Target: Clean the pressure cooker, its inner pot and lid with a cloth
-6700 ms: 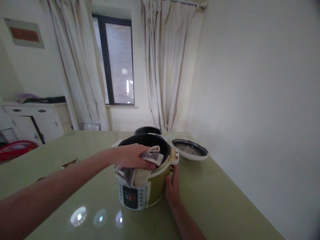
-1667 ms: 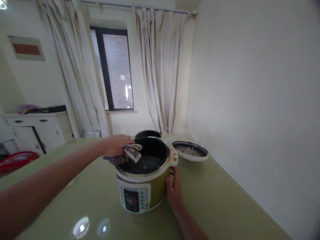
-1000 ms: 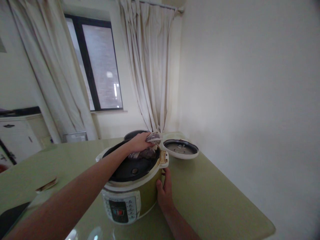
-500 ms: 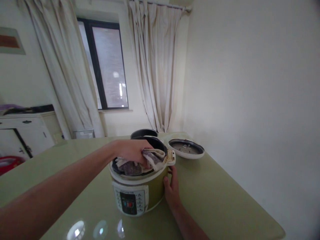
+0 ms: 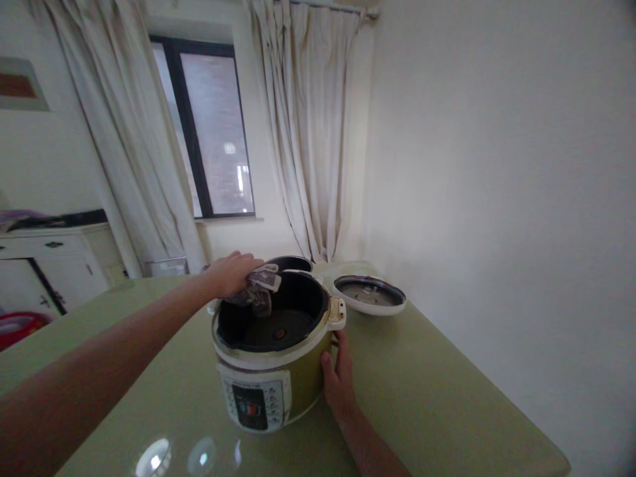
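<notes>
We see the cooker (image 5: pixel 278 361) standing open at lower centre. Our right hand (image 5: pixel 340 377) touches its side; whether it grips, we cannot tell. Our left hand (image 5: pixel 233 273), left of centre, clutches 1 cloth (image 5: pixel 261 283) hanging into it. Beyond lie 1 upturned lid (image 5: pixel 372 299), right of centre, and 1 dark pot (image 5: pixel 294 263); the window (image 5: pixel 218 132) is upper left.

Cooker (image 5: pixel 311 384), green and white, open, upright on a green surface (image 5: pixel 422 404); we hold a crumpled cloth (image 5: pixel 263 281) in our left grip (image 5: pixel 233 273) at its far-left rim, our right grip (image 5: pixel 339 374) against its side; upturned lid (image 5: pixel 370 298) beside.
</notes>
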`<state>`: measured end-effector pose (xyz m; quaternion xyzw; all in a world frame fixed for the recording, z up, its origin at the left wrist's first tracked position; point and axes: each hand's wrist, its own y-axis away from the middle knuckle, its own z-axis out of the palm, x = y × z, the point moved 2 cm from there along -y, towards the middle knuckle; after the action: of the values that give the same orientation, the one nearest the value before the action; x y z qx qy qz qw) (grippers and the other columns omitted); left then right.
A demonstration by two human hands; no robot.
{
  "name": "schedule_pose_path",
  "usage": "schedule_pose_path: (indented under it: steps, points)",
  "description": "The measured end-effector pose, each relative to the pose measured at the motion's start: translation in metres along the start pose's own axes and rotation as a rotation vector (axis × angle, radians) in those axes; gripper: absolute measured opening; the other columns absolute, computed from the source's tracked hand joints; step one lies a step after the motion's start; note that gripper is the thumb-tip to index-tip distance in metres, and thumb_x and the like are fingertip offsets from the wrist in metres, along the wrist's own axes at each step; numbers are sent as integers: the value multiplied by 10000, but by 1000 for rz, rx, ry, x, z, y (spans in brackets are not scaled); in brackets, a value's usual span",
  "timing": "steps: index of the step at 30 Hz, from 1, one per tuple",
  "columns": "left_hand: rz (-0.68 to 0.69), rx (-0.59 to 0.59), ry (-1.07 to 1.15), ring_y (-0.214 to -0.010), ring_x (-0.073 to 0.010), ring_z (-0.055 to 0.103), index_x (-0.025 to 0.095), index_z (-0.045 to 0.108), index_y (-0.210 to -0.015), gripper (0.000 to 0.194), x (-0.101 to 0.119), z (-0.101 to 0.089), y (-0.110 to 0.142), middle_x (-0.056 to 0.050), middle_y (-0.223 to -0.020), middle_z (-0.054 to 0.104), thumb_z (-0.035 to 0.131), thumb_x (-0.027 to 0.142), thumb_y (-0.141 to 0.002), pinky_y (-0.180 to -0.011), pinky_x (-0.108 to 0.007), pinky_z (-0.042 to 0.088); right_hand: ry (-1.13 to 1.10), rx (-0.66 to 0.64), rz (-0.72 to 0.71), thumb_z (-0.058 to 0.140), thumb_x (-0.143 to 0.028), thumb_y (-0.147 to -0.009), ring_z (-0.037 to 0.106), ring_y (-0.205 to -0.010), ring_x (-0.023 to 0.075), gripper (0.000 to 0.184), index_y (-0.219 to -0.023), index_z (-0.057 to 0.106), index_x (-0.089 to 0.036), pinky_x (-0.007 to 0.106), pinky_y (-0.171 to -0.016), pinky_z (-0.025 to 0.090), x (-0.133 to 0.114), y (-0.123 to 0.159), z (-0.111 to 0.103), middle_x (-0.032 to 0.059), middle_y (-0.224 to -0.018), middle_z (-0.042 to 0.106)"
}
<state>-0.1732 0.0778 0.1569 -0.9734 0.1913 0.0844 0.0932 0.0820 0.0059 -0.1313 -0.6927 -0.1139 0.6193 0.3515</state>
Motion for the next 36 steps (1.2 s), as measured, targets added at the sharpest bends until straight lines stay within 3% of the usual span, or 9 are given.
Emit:
schedule_pose_path:
  steps: [5,10,16,20,28,33,36]
  points:
    - [-86,78,92,-1218,-402,636,243,693,-1212,392,24,16,-45,-150,-1251,710,560,162,-852,-978,-520,523,-28,6,12,483,-533,-1056,586,-1311,308,596,-1573,447,-240,506,-1090,497,-1,3,3,148,-1502,571]
    - [37,82,307,-1126,-310,704,212,724,-1084,257,69,21,-78,-101,-1138,772,642,197,-842,-983,-384,512,-10,27,-26,464,-529,-1066,570,-1332,314,579,-1574,434,-254,510,-1093,488,3,4,3,141,-1507,566]
    - [319,-80,594,-966,-202,713,180,745,-1018,230,103,14,-69,8,-1003,790,696,198,-794,-862,-255,521,-17,22,-43,469,-559,-1055,583,-1289,311,598,-1563,428,-247,498,-1057,504,-1,2,4,147,-1471,572]
    - [417,-135,686,-910,-190,678,171,747,-958,195,112,7,-54,26,-912,760,714,202,-768,-805,-239,503,-5,35,-42,456,-575,-1053,580,-1276,308,596,-1546,439,-239,497,-1050,502,-1,2,5,149,-1466,565]
    - [483,-302,703,-889,-183,665,184,739,-953,226,112,-24,1,26,-921,746,736,179,-728,-790,-242,498,-14,9,-32,490,-539,-1036,621,-1188,302,588,-1528,475,-218,496,-1003,527,-4,-4,0,160,-1424,600]
    - [407,-494,505,-848,-190,678,209,750,-868,230,79,-32,35,24,-843,749,681,91,-684,-734,-251,515,-23,-13,-5,530,-523,-1024,623,-1195,299,581,-1522,476,-228,495,-1013,523,-3,-4,-3,155,-1442,598]
    - [380,-476,289,-769,-203,671,223,719,-710,199,54,-25,37,4,-737,725,635,46,-682,-747,-292,521,-17,-19,23,533,-532,-1023,619,-1213,304,590,-1529,467,-235,502,-1022,518,-1,-4,-4,157,-1470,583]
